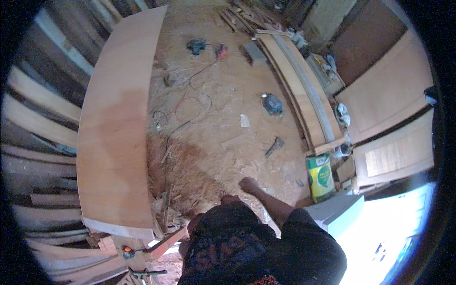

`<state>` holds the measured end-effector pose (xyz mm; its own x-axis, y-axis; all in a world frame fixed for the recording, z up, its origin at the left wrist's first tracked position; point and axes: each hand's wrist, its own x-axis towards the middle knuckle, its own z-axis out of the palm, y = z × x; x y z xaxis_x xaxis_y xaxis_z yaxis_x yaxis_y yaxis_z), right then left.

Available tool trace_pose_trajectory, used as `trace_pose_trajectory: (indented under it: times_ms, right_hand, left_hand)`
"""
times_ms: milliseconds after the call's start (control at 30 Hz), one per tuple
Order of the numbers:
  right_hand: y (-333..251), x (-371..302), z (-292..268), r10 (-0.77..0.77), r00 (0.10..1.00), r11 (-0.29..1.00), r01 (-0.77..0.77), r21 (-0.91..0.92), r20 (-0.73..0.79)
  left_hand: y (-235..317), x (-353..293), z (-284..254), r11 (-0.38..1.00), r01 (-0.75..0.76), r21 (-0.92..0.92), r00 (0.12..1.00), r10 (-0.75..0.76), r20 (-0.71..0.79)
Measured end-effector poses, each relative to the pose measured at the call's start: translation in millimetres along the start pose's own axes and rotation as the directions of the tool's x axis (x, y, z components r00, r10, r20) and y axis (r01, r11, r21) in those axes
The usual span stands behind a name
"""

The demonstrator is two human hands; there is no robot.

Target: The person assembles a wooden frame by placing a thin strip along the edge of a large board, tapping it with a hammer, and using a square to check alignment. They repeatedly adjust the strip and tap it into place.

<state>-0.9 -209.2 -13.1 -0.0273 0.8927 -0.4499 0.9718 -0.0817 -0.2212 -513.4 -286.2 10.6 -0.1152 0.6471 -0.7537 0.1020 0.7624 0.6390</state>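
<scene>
The hammer [273,148] lies on the floor [232,109] at one o'clock from the right hand [248,184], the nearer discernible one, its long axis running from one to seven o'clock; whether either hand is spread, closed or holding anything cannot be determined.

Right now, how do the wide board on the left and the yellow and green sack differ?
The board is plain light brown, while the sack is yellow and green. The board is long; the sack is far shorter. Neither touches the right hand.
</scene>
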Motion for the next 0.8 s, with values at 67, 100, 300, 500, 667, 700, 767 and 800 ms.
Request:
trace_pose_trajectory:
  times_ms: [67,100,300,500,667,700,767,800]
  right_hand:
    - [71.2,-42.1,26.0,0.179,0.982,0.984,-0.179,-0.001,0.063]
    - [99.4,-62.2,35.2,0.410,0.904,0.774,-0.413,0.479,0.117]
    - [131.3,-160.5,74.6,0.760,0.552,-0.082,-0.445,0.892,0.345]
    - [32.7,-128.9,107.8,0.610,0.692,0.059,-0.526,0.848,0.387]
    - [-16.1,-64.8,118.0,0.524,0.795,0.656,-0.605,0.451,0.305]
    - [-16.2,-50.7,114.2,0.486,0.827,0.759,-0.559,0.332,0.282]
    - [2.9,-48.5,99.0,0.260,0.912,0.917,-0.130,0.378,-0.317]
    - [10.7,-38.2,89.2,0.138,0.726,0.957,0.078,0.280,-0.674]
  left_hand:
    - [54.5,28.1,11.1,0.982,-0.145,0.119,0.989,0.146,0.000]
    - [87.2,42.3,18.9,0.964,-0.252,0.090,0.967,0.254,-0.010]
    - [297.9,95.4,34.4,0.363,-0.673,0.644,0.519,0.852,0.061]
    - [356.2,137.5,30.7,-0.170,-0.224,0.960,0.541,0.798,0.267]
    - [341.6,141.9,19.4,-0.203,0.076,0.976,0.796,0.602,0.063]
    - [340.6,135.4,21.5,-0.331,0.064,0.941,0.719,0.670,0.187]
    - [345.5,119.7,27.6,-0.142,-0.180,0.973,0.645,0.730,0.226]
    - [350.3,111.3,32.9,-0.097,-0.243,0.965,0.632,0.739,0.234]
